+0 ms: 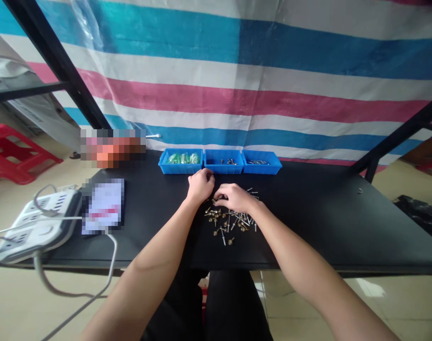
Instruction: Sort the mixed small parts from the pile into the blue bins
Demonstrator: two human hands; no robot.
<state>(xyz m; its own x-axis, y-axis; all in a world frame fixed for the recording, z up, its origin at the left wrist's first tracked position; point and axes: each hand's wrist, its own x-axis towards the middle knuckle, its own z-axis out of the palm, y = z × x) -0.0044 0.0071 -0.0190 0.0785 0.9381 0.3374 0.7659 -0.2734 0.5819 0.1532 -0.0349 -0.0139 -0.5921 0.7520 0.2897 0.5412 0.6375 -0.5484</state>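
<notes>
Brass-coloured screws (231,241) and silver rivets (223,237) lie in a loose pile on the black table. My right hand (233,196) is at the pile's upper left edge, its fingers pinched around a small brass-coloured screw (215,201). Just in front of the middle blue bin (223,168) is my left hand (201,183), with its fingers curled; what they hold, if anything, is hidden. Several small screws are in the middle bin. The left blue bin (181,168) has green-and-clear bags, and the right blue bin (263,169) contains silver rivets.
On the left of the table (318,213) are a white power strip (41,227), cables and a blurred flat device (104,206). An orange blurred object (118,150) is behind them. Black frame bars rise at both sides before a striped sheet (201,97).
</notes>
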